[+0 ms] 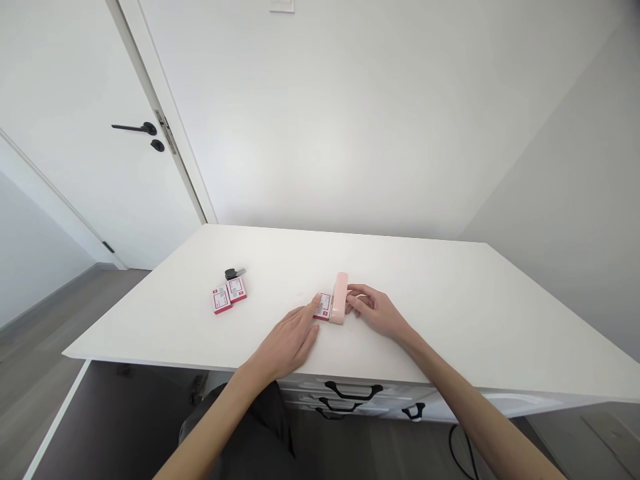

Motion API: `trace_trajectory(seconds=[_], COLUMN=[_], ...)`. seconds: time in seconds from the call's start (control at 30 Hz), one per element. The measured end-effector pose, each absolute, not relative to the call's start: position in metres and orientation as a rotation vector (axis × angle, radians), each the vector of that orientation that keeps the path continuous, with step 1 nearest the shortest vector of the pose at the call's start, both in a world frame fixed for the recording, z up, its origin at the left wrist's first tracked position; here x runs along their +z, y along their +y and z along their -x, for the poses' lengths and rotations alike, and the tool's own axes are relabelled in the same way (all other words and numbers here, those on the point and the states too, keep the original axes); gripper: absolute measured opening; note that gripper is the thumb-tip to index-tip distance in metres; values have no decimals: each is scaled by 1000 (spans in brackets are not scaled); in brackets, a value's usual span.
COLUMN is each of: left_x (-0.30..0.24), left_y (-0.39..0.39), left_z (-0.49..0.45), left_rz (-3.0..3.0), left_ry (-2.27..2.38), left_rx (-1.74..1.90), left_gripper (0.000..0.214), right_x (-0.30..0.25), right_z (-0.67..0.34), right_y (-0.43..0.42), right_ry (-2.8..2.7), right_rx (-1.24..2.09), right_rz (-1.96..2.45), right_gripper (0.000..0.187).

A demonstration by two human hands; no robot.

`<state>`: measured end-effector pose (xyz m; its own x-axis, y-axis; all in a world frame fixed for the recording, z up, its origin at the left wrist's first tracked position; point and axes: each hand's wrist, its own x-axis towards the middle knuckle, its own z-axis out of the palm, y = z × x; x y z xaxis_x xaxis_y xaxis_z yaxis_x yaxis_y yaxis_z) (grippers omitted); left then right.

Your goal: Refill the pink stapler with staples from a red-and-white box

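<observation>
A pink stapler lies on the white table, near its middle. My right hand rests beside the stapler's right side, fingers curled against it. My left hand lies flat on the table with fingers stretched out, fingertips touching a small red and white box that sits against the stapler's left side.
Two more red and white boxes lie side by side to the left, with a small black and silver object just behind them. Drawers with black handles show under the table front. A white door stands at the left.
</observation>
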<state>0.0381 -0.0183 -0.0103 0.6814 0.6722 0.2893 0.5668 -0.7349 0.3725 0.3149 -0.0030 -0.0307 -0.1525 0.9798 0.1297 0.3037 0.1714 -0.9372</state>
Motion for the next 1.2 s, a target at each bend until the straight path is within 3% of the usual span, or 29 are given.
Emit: trace_trajectory(seconds=[0.47, 0.67, 0.9, 1.0, 1.2], left_x=[-2, -14, -15, -18, -21], left_y=[-19, -2, 16, 15, 8], left_z=[-31, -4, 61, 71, 57], left_rz=[-2370, -2585, -2546, -2576, -2744], left_ry=[1074, 1405, 1934, 1921, 1580], left_rx=[665, 926, 926, 826, 842], left_gripper=[52, 38, 53, 55, 38], right_x=[-34, -36, -39, -41, -41], right_z=[-318, -320, -321, -321, -320], right_y=[1, 3, 3, 4, 4], right_ry=[-1506, -1363, -1380, -1396, -1421], right_rx=[1018, 890, 884, 875, 876], right_rz=[1292, 1345, 1354, 1361, 1379], right_gripper=[45, 48, 46, 43, 39])
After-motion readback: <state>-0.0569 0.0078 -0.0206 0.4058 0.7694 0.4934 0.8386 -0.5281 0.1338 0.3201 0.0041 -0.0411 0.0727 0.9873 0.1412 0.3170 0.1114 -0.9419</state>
